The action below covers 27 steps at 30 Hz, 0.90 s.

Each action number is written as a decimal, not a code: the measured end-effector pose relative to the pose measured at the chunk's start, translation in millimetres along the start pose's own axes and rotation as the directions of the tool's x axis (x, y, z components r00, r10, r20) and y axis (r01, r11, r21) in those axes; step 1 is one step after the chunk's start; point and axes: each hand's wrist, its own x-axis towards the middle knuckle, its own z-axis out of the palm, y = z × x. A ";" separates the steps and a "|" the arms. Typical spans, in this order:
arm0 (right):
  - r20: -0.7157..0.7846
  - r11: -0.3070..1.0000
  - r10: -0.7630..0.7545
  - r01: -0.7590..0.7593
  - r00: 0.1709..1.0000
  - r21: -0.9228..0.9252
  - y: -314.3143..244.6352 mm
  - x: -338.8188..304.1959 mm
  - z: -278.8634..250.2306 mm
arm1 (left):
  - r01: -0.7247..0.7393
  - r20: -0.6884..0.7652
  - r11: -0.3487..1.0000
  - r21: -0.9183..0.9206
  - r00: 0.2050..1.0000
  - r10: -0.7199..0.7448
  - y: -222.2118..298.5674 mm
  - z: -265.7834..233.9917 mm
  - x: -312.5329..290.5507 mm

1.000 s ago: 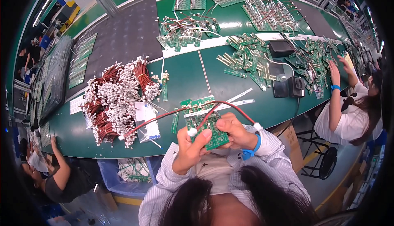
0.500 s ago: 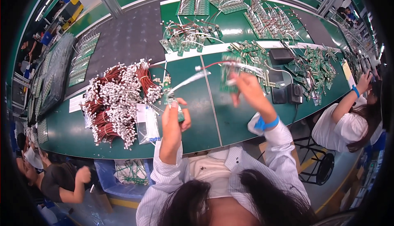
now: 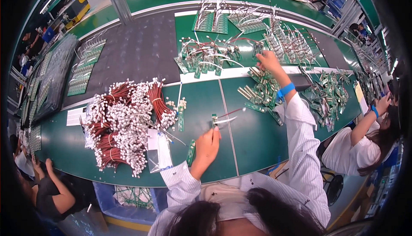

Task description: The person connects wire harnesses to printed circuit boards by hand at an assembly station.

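My left hand (image 3: 207,151) is closed over the near middle of the green table (image 3: 206,98). Its fingertips pinch a small green circuit board (image 3: 214,119), from which a thin red wire and a white strip stick out to the right. Stretched far forward, my right hand (image 3: 269,61) has its fingers closed on another small circuit board (image 3: 258,48). That board is beside a group of wired boards (image 3: 210,58), and my fingers partly hide it. Below my right hand lies a heap of bare boards (image 3: 262,88). Two single boards (image 3: 191,151) rest left of my left hand.
Bundles of red wires (image 3: 124,124) with white connectors are piled at the left, with a bag of white strips (image 3: 162,150) beside them. More boards (image 3: 328,94) are heaped at the right. A blue bin (image 3: 103,201) stands below the table edge. Co-workers (image 3: 360,141) sit on both sides.
My right hand has moved forward and away with a board, to the wired group. My left hand has moved right, and its board now shows a red wire and white strip.
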 end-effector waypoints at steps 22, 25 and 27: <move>0.137 0.525 -0.629 0.548 0.765 -0.651 -51.9 -52.7 11.4 | 0.015 0.031 0.553 -0.833 0.999 0.021 -13.8 -3.3 15.4; 0.355 0.828 -0.346 0.460 0.869 -0.320 -68.4 -116.4 51.9 | 0.023 0.045 0.445 -0.895 0.998 0.037 -15.3 -12.5 10.7; 0.472 0.940 -0.296 0.341 0.831 -0.010 -75.3 -150.4 81.2 | 0.106 0.132 0.288 -0.952 0.989 0.074 -13.1 -18.6 8.9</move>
